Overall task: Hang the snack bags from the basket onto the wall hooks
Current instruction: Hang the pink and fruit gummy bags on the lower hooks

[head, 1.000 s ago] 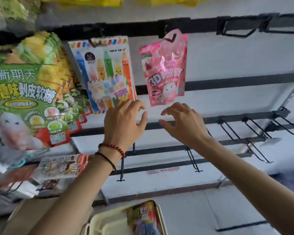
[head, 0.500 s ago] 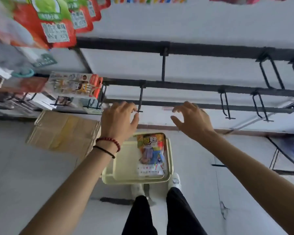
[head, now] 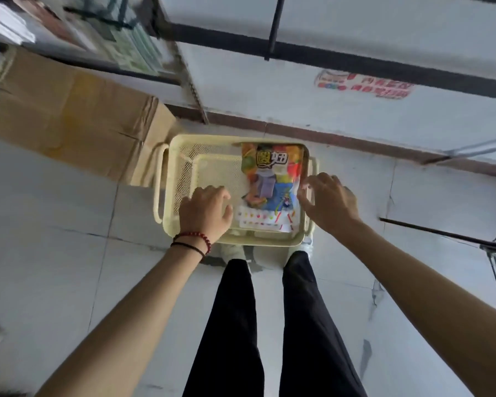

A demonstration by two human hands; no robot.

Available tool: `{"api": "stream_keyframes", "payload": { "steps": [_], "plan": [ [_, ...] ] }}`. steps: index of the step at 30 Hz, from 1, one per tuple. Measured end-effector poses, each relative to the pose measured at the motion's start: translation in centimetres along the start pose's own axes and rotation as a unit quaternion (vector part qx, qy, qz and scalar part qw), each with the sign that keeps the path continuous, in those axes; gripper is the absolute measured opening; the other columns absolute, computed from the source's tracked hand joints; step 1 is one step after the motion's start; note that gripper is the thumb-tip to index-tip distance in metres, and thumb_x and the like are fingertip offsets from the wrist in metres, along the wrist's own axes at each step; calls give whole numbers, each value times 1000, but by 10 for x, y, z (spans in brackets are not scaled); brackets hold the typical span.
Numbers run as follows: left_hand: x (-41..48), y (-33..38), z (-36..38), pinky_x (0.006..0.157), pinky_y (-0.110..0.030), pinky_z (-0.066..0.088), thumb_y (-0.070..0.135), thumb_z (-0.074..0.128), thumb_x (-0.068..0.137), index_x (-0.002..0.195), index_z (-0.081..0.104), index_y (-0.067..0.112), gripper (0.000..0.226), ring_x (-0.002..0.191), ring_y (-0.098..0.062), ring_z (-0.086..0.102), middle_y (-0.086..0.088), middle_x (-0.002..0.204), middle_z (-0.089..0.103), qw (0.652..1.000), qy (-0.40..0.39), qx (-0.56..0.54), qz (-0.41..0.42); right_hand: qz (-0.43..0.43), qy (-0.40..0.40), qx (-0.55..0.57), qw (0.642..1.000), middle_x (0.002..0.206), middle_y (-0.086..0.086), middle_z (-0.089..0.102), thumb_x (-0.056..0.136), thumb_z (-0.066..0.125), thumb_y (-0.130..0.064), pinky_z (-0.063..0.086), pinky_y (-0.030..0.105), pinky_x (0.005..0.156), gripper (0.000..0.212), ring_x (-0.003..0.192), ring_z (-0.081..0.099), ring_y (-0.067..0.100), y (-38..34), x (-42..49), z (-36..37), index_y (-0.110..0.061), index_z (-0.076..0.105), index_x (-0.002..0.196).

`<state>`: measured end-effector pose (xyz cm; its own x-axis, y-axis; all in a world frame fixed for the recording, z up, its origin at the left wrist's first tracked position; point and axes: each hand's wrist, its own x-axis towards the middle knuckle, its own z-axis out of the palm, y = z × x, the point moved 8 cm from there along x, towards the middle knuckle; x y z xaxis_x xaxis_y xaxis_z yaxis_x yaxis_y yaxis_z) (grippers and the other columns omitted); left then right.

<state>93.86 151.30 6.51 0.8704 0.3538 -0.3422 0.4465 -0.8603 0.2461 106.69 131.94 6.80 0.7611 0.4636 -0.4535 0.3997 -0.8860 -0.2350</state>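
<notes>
A pale yellow mesh basket [head: 181, 179] stands on the floor in front of my feet. One colourful snack bag [head: 272, 179] lies flat in its right half. My left hand [head: 205, 213] hovers over the basket's near left part, fingers loosely curled, holding nothing. My right hand [head: 328, 203] hangs over the basket's right rim beside the bag, fingers spread and relaxed, also holding nothing. A black wall hook [head: 274, 27] juts out from the rail at the top.
A flattened cardboard box [head: 69, 116] lies left of the basket against the wall. Black rails [head: 355, 61] cross the white wall above. Another rack's black bars [head: 447, 236] stand at the right. My black trouser legs [head: 269, 325] fill the bottom centre.
The view has tilted down from the hung bags to the floor basket. Both hands have dropped from the hooks to just above the basket, still holding nothing.
</notes>
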Motion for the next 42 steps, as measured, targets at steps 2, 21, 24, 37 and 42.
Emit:
{"api": "stream_keyframes", "payload": {
  "steps": [2, 21, 24, 37, 42],
  "plan": [
    [3, -5, 34, 71, -33, 43, 33, 50, 88, 105, 57, 22, 21, 95, -22, 55, 4, 102, 63, 1000, -26, 12, -1, 6, -25, 9, 1000, 125, 2, 55, 91, 52, -36, 47, 38, 84, 30, 114, 50, 22, 7, 2, 32, -21, 57, 116],
    [133, -6, 158, 77, -46, 48, 34, 56, 83, 121, 41, 16, 44, 105, -29, 48, -11, 124, 48, 998, -3, -47, 29, 150, -7, 216, 965, 145, 15, 24, 72, 76, -42, 39, 43, 102, 112, 129, 37, 31, 34, 97, 157, -9, 1, 148],
    [134, -10, 150, 74, -41, 48, 44, 51, 85, 127, 40, 18, 51, 108, -27, 48, -7, 130, 47, 999, 14, -11, 33, 118, -45, 199, 972, 147, 15, 20, 65, 80, -46, 35, 41, 105, 119, 132, 33, 30, 28, 102, 168, -13, 1, 149],
    [135, -40, 159, 112, -49, 22, 71, 38, 81, 144, 26, 19, 83, 140, -29, 20, -7, 152, 27, 997, -32, 49, 45, -65, -7, 126, 990, 122, 8, 47, 94, 46, -24, 48, 39, 89, 33, 112, 45, 22, -11, 84, 184, -10, 49, 123],
    [137, -51, 154, 98, -44, 34, 63, 36, 88, 144, 25, 21, 71, 124, -28, 38, -9, 136, 43, 995, -36, 92, 31, -21, 23, 77, 997, 138, 10, 40, 94, 47, -26, 40, 45, 102, 43, 124, 40, 26, 9, 129, 160, -11, 39, 133]
  ]
}}
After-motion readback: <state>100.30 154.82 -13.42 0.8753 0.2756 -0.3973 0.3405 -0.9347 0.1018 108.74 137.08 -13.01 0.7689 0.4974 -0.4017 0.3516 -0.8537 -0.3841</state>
